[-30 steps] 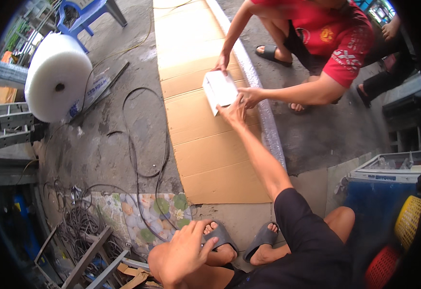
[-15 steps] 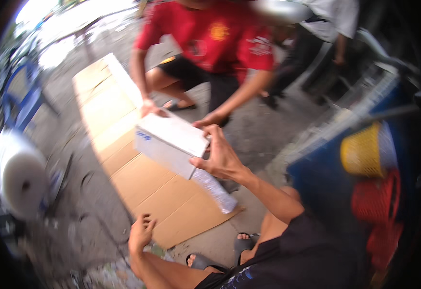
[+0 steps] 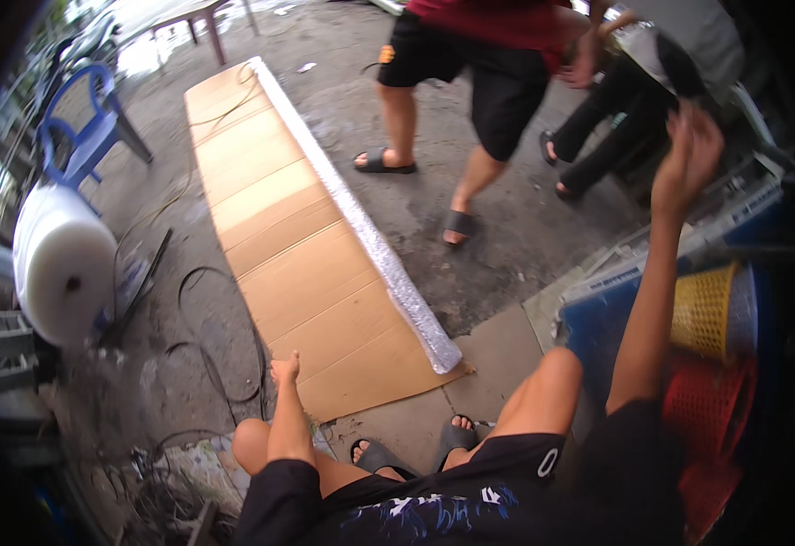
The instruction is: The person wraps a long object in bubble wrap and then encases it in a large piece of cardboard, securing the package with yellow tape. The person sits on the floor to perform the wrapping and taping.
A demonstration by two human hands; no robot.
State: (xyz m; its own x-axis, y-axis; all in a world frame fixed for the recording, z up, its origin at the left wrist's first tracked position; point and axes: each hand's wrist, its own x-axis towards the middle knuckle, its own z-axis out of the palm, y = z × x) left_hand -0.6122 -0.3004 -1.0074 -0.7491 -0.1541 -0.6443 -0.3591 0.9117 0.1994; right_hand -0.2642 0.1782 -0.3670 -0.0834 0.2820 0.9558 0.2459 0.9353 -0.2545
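My right hand (image 3: 686,156) is raised at the upper right, somewhat blurred. Its fingers point upward and apart, and nothing shows in them. Low over the near left edge of a long flat cardboard sheet (image 3: 293,314), my left hand (image 3: 285,367) hangs with loosely bent fingers and holds nothing I can see. Along the sheet's right edge lies a long, narrow piece wrapped in bubble wrap (image 3: 375,238). No white box is visible now.
A person in black shorts (image 3: 511,100) stands beyond the sheet; another, in dark trousers (image 3: 602,141), is behind. At left are a bubble wrap roll (image 3: 61,264), a blue chair (image 3: 84,136) and a black cable (image 3: 188,300). Yellow (image 3: 702,309) and red baskets (image 3: 707,400) stand right.
The white box that my right hand gripped with the other person has left view. My right hand has risen to the upper right. That person has stood up and moved right.
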